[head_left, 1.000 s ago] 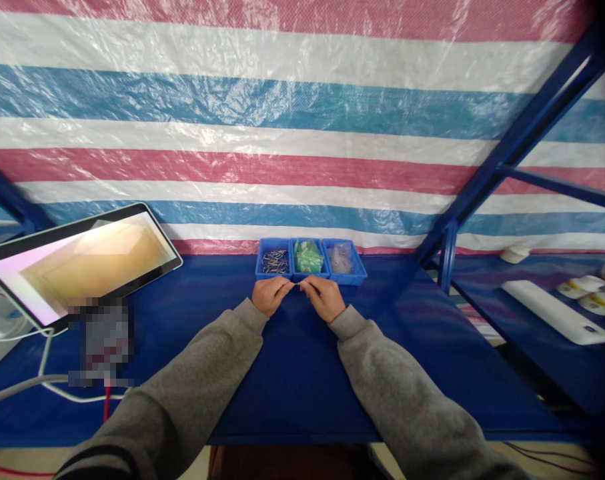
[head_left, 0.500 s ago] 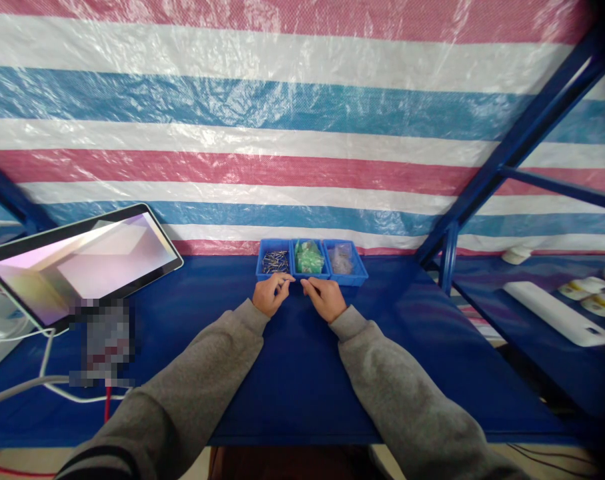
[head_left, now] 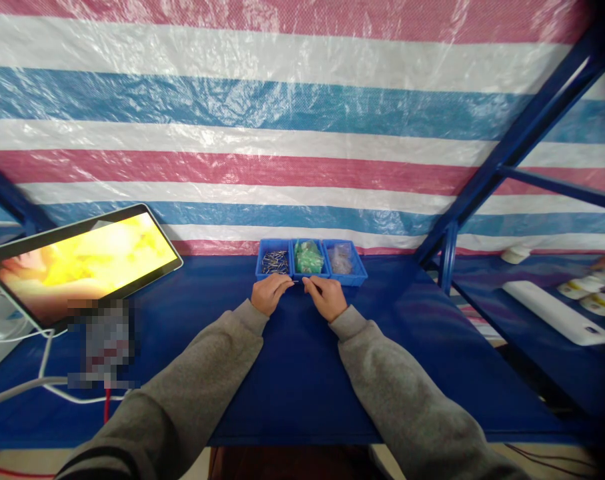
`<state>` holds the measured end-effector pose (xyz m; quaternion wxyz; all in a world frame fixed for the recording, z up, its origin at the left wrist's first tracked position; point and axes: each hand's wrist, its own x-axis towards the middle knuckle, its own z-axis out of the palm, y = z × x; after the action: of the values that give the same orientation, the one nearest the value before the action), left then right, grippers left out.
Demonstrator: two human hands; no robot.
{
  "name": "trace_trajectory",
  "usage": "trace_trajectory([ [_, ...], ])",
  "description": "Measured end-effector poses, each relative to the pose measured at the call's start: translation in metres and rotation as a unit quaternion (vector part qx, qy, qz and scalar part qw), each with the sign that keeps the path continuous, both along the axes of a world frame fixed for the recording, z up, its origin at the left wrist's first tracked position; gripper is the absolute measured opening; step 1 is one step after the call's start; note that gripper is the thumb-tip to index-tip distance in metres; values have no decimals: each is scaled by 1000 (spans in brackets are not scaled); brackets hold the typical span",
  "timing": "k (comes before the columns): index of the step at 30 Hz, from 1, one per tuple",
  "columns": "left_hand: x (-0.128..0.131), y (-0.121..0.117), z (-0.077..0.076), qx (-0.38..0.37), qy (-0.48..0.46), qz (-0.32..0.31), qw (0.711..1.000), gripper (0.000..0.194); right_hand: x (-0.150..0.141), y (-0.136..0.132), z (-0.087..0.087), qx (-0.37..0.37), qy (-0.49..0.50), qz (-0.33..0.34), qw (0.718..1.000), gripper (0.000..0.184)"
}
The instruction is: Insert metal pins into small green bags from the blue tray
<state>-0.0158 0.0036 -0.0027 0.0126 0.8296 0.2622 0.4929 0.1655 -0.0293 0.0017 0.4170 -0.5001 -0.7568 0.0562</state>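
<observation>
My left hand (head_left: 266,293) is closed in a pinch on a small thin metal piece (head_left: 296,282), whose tip points toward the other hand. Facing it, my right hand (head_left: 326,298) also pinches with thumb and forefinger; what lies between them is too small to make out. Just beyond the fingers stand three joined blue bins. The left bin (head_left: 259,268) holds many small metal pieces like screws (head_left: 276,260). Green plastic bags (head_left: 308,258) fill the middle one, and a clear plastic bag (head_left: 341,259) lies in the right bin (head_left: 361,273).
On the left a tablet-like screen (head_left: 92,253) leans on the blue table (head_left: 302,380), with white cables (head_left: 45,360) and a blurred-out item (head_left: 107,340) in front. A white bar-shaped object (head_left: 557,312) and several white containers (head_left: 602,303) are on the right-hand table. A striped sheet (head_left: 302,133) hangs behind.
The fingertips have come slightly closer together, and the thin piece now shows more clearly between them. The picture on the screen has turned yellow. At the far right edge, a hand-like shape appears near the containers.
</observation>
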Motion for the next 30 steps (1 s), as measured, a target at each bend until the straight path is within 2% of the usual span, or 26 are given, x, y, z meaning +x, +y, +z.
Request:
trace_trajectory([
  [4,-4,3,0,25,-20,-11,999,19,0,0,0,0,0,-3,1000,45],
  [11,-6,5,-1,30,-45,8,998,31,0,-1,2,-2,-1,0,1000,44],
  [17,-7,7,-4,45,-62,4,997,33,1,-1,2,0,-5,0,1000,46],
  [21,-7,14,-6,37,-74,42,996,34,1,0,1,2,-7,-1,1000,45],
  [25,-5,21,-8,0,-7,118,993,33,1,1,1,-2,-34,-19,999,43],
  [27,-4,22,-7,-14,24,142,989,32,3,1,4,-26,-77,-47,996,38],
  [30,-3,20,-6,-18,42,139,989,29,12,0,10,-102,-165,-100,976,24],
])
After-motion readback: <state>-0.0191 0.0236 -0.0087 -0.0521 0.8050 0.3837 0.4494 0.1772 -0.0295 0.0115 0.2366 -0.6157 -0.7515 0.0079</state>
